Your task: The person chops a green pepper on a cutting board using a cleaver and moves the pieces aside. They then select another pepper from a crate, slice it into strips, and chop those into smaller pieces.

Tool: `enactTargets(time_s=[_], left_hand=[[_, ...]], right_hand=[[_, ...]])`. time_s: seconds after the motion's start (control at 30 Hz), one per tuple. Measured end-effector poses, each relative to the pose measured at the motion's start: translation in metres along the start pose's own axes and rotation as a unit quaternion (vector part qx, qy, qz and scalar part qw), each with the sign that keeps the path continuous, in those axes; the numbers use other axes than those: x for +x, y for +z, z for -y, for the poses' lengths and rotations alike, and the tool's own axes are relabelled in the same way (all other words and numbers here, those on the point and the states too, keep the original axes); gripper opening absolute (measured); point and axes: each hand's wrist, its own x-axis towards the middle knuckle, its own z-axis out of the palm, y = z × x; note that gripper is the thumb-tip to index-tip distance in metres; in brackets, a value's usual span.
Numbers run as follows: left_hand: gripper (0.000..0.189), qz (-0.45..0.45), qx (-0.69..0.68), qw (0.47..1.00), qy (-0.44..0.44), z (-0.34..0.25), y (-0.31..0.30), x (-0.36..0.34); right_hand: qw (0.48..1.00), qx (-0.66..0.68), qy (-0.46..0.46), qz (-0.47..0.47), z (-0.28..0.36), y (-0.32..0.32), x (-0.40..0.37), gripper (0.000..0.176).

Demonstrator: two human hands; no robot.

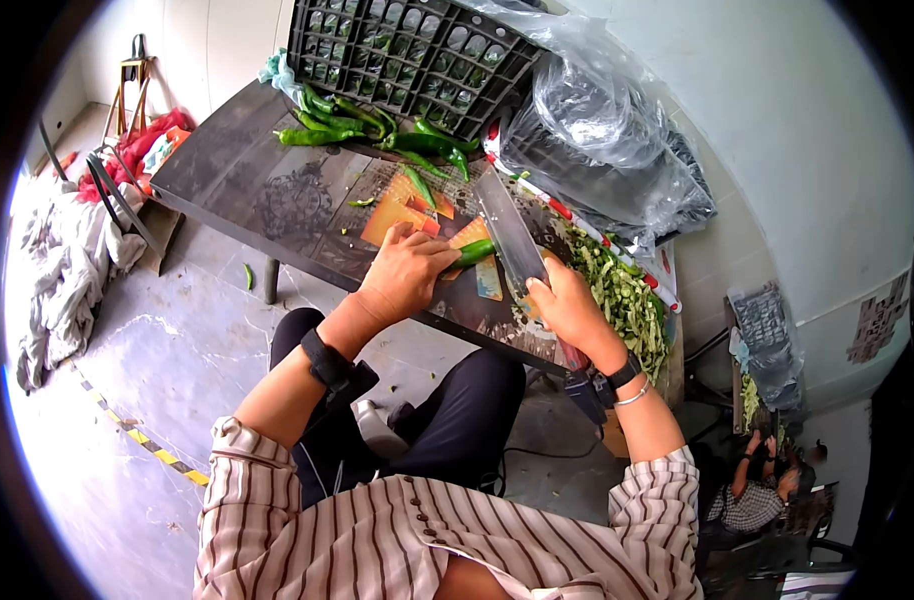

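Left hand (409, 270) is pinching a green chili pepper (473, 252) at the desk's (217, 165) near side; right hand (574, 310) is gripping a cleaver (509, 228). The pepper is likely handling light, crisp and slick, favouring a fingertip hold clear of the cleaver.

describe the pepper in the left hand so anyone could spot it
On the dark table, find the left hand. The green pepper there has one end near the knife; unlike loose peppers by the black crate, it is held.

Green pepper (474, 252), brown-striped cream shirt (362, 535)
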Motion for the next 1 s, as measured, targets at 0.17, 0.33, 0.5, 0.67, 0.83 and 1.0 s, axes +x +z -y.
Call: enactTargets(time_s=[0.17, 0.33, 0.5, 0.67, 0.83, 1.0], left_hand=[[0.022, -0.019, 0.012, 1.000, 0.012, 0.002, 0.000, -0.001], [0.028, -0.004, -0.014, 1.000, 0.001, 0.003, -0.001, -0.001], [0.025, -0.022, 0.008, 1.000, 0.013, 0.003, 0.000, 0.000], [0.024, -0.009, -0.014, 1.000, -0.011, 0.005, 0.001, 0.001], [0.023, -0.023, 0.008, 0.999, -0.025, 0.002, 0.005, -0.002], [0.022, -0.021, 0.005, 1.000, -0.013, 0.007, 0.006, -0.001]], right_hand=[[1.000, 0.004, 0.002, 0.019, 0.000, -0.004, -0.003, 0.022], [0.999, -0.013, 0.021, 0.033, -0.002, -0.008, -0.003, 0.020], [0.994, 0.043, 0.058, 0.083, 0.004, -0.012, 0.008, 0.018], [0.998, 0.033, 0.007, 0.055, 0.004, -0.005, 0.020, 0.017], [0.993, 0.035, 0.070, 0.092, -0.002, -0.017, -0.012, 0.017], [0.991, 0.080, 0.062, 0.083, 0.002, -0.009, 0.008, 0.016]])
